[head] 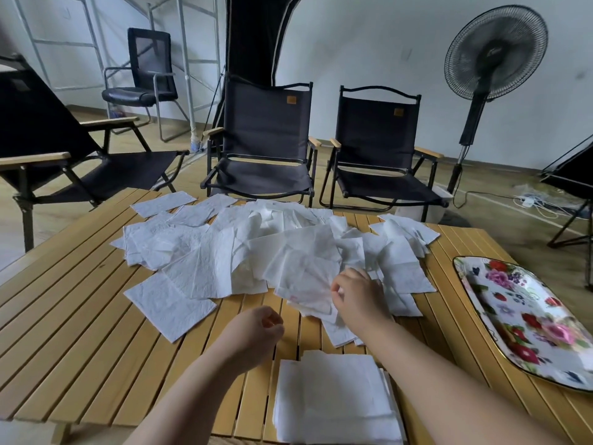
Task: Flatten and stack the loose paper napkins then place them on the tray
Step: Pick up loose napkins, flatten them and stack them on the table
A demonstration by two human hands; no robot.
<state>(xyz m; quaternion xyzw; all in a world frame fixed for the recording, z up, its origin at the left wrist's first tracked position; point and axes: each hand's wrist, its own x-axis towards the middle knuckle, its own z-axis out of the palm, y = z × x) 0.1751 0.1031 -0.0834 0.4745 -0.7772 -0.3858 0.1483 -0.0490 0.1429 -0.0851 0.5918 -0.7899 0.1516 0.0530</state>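
Closest in, a squared stack of flattened napkins (333,399) sits at the near edge of the slatted wooden tabletop (80,332), between the 2 forearms. Just beyond it and to the left, the left hand (256,332) hovers over bare slats, fingers loosely curled, its grip holding nothing. The right hand (357,297) reaches to the near side of the pile of loose napkins (224,245); its grip is narrow, thumb and fingers pinching the edge of a crumpled top napkin (305,277).

The pile spreads in overlapping sheets across the middle of the tabletop and runs almost to the far edge. 1 flat sheet (170,306) sticks out at its near-left corner. Open wood lies along the left side and near-left corner.

A floral tray (526,319) rests at the right edge, well apart from the stack, with a strip of bare slats between it and the pile's right fringe. The right forearm crosses the space between stack and tray.

Beyond the far edge stand 2 black folding chairs (263,139), a 3rd (48,139) at the left, an office chair (144,75) behind, and a pedestal fan (494,59) at the right.
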